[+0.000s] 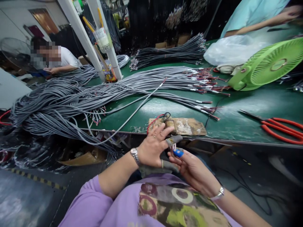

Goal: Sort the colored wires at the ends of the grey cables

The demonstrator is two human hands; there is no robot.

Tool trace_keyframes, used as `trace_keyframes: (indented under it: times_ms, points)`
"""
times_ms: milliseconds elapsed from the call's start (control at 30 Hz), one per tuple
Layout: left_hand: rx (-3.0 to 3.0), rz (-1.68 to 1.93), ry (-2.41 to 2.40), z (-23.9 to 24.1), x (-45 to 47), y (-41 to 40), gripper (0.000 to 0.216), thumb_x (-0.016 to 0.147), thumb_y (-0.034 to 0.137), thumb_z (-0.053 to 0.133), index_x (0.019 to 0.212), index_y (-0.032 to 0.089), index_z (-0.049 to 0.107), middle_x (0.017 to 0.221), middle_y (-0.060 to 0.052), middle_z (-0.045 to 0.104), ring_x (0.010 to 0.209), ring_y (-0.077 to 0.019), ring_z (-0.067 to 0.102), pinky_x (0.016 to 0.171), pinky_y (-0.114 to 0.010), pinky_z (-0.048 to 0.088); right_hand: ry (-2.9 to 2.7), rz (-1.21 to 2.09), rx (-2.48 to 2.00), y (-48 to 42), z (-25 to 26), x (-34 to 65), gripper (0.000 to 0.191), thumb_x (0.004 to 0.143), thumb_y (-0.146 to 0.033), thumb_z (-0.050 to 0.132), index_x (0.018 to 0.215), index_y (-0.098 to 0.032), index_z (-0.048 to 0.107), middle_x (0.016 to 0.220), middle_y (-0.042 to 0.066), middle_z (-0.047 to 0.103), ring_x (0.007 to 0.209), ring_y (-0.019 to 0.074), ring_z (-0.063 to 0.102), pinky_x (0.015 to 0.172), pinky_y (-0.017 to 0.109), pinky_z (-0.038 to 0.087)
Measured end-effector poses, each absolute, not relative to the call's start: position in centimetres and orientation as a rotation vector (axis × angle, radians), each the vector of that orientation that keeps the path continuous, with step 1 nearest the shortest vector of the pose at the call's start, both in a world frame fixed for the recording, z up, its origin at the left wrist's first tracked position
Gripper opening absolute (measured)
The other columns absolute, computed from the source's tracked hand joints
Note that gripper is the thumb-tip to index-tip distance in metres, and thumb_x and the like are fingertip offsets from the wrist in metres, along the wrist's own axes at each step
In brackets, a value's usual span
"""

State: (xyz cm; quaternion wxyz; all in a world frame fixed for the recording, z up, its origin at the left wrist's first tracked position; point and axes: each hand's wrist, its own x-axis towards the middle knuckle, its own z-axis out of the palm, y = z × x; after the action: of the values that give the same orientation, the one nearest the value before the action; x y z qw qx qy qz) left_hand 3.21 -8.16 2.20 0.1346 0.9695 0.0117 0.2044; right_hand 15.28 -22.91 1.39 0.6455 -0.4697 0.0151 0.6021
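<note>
My right hand, a blue wrap on one fingertip, pinches a few thin pale wire ends just in front of the table edge. My left hand is beside it, fingers spread and thumb apart, with grey covers on the thumb and index finger. The covered index tip comes close to the wires; whether it touches them I cannot tell. Behind the left fingers, a worn cardboard piece wrapped in clear tape lies at the edge. Red and black leads run beside it.
A big bundle of grey cables stretches over the green table, with black cables behind. Red-handled scissors and a green fan are on the right. A post rises at left. Two people sit across.
</note>
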Motion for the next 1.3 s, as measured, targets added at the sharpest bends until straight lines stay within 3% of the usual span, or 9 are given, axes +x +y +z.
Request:
trace_keyframes:
  times_ms: [233, 400, 600, 767, 1100, 1300]
  points:
    - [2.792, 0.412, 0.141, 1.7, 5.9, -8.4, 0.095, 0.067, 0.063, 0.067, 0.143, 0.011, 0.043, 0.158, -0.021, 0.016, 0.147, -0.0345, 0.015, 0.118, -0.046, 0.020, -0.065, 1.369, -1.133, -22.7, 1.9, 15.4, 0.046, 0.044, -0.042, 0.094, 0.075, -0.017, 0.070, 0.079, 0.004, 0.072, 0.069, 0.0170, 0.065, 0.068, 0.028, 0.054]
    - [2.898, 0.456, 0.082, 1.6, 6.1, -7.9, 0.085, 0.069, 0.054, 0.065, 0.138, 0.007, 0.049, 0.156, -0.024, 0.021, 0.146, -0.0369, 0.017, 0.117, -0.046, 0.024, -0.057, 1.401, -1.150, -22.6, 1.7, 15.8, 0.046, 0.045, -0.044, 0.093, 0.074, -0.018, 0.070, 0.082, 0.005, 0.073, 0.079, 0.0205, 0.066, 0.074, 0.031, 0.053]
    - [2.968, 0.440, 0.084, 1.3, 6.1, -7.7, 0.077, 0.077, 0.058, 0.058, 0.137, 0.011, 0.051, 0.155, -0.020, 0.025, 0.145, -0.0364, 0.022, 0.114, -0.048, 0.031, -0.111, 1.424, -1.147, -22.4, 1.5, 16.1, 0.047, 0.048, -0.044, 0.092, 0.081, -0.018, 0.071, 0.083, 0.005, 0.073, 0.080, 0.0216, 0.067, 0.071, 0.030, 0.054]
    - [3.005, 0.438, 0.073, 1.3, 6.1, -7.5, 0.077, 0.077, 0.059, 0.059, 0.136, 0.011, 0.053, 0.156, -0.020, 0.025, 0.144, -0.0369, 0.024, 0.114, -0.046, 0.031, -0.155, 1.417, -1.132, -22.3, 1.3, 16.2, 0.043, 0.052, -0.043, 0.091, 0.080, -0.018, 0.071, 0.084, 0.007, 0.073, 0.085, 0.0252, 0.068, 0.072, 0.033, 0.056]
    - [2.963, 0.430, 0.125, 1.6, 5.9, -8.2, 0.079, 0.076, 0.058, 0.059, 0.138, 0.010, 0.051, 0.155, -0.021, 0.026, 0.144, -0.0360, 0.022, 0.117, -0.048, 0.024, -0.180, 1.426, -1.053, -23.3, 1.2, 16.1, 0.041, 0.057, -0.040, 0.089, 0.088, -0.018, 0.073, 0.092, 0.005, 0.073, 0.080, 0.0173, 0.066, 0.073, 0.027, 0.056]
    - [2.980, 0.431, 0.092, 1.2, 6.1, -7.9, 0.076, 0.077, 0.055, 0.060, 0.136, 0.007, 0.053, 0.155, -0.022, 0.026, 0.144, -0.0372, 0.022, 0.118, -0.045, 0.023, -0.128, 1.459, -1.025, -23.3, 2.0, 15.9, 0.047, 0.050, -0.038, 0.091, 0.089, -0.021, 0.073, 0.097, 0.003, 0.073, 0.083, 0.0182, 0.066, 0.074, 0.029, 0.056]
